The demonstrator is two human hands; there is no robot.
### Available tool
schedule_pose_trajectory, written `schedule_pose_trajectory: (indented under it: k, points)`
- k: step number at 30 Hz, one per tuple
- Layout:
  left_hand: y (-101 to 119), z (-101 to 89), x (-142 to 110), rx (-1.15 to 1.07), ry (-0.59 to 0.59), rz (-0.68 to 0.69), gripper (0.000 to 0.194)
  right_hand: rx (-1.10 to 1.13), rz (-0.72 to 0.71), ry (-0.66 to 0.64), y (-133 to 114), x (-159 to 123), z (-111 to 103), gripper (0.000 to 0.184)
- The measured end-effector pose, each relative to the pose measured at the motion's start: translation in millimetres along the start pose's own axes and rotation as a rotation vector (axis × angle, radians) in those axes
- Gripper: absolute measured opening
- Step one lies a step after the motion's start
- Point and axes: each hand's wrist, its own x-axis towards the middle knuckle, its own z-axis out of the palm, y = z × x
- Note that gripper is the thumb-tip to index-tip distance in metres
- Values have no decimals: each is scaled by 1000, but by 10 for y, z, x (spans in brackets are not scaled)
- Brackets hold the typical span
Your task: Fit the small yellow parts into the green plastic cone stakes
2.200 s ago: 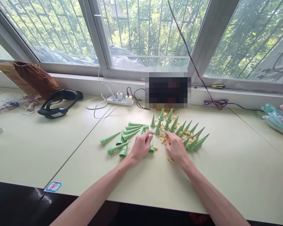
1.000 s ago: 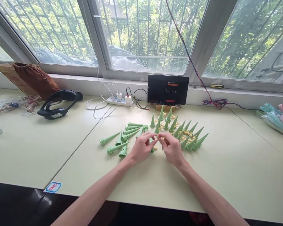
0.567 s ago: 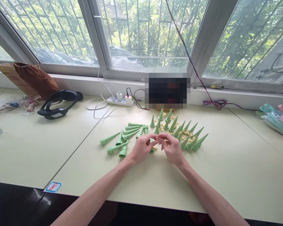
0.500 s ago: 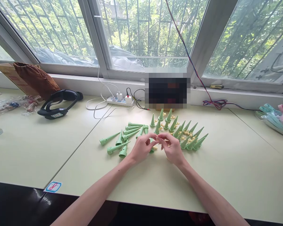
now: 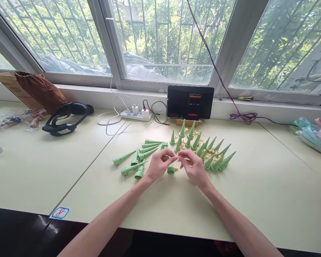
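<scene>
My left hand (image 5: 159, 166) and my right hand (image 5: 194, 168) meet fingertip to fingertip above the table. Both pinch at something tiny; fingers cover most of it. Just below them is a green plant watering spike (image 5: 171, 170) with a pale yellow valve (image 5: 176, 167) at its side, partly hidden by my left hand. To the left lie several loose green watering spikes (image 5: 130, 170), most on their sides. Beyond and right of my right hand, several green spikes (image 5: 226, 161) stand point up, with small yellow valves (image 5: 216, 157) among them.
A tablet (image 5: 179, 103) showing a timer leans behind the spikes. A power strip (image 5: 136, 115) with cables and a black headset (image 5: 66, 119) sit farther left. Bundled red and blue wire (image 5: 243, 117) lies at the back right, near teal and pink items (image 5: 311, 134).
My left hand's fingers have shifted slightly, showing more of the spike beneath. The fingertips of both hands stay together. The tablet, blurred out before, is now visible.
</scene>
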Motion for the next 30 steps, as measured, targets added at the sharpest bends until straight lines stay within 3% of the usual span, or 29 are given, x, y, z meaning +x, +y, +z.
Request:
schedule_pose_trajectory:
  k: [14, 20, 25, 30]
  points:
    - [11, 15, 7, 0, -2, 3, 33, 5, -30, -46, 15, 16, 10, 19]
    - [25, 1, -14, 286, 54, 77, 32, -51, -7, 69, 5, 18, -18, 19]
    - [-31, -4, -29, 546, -54, 111, 32, -94, 59, 133, -26, 12, -35, 24]
    - [-48, -8, -36, 613, -150, 87, 31, -100, 65, 130, -21, 5, -21, 27]
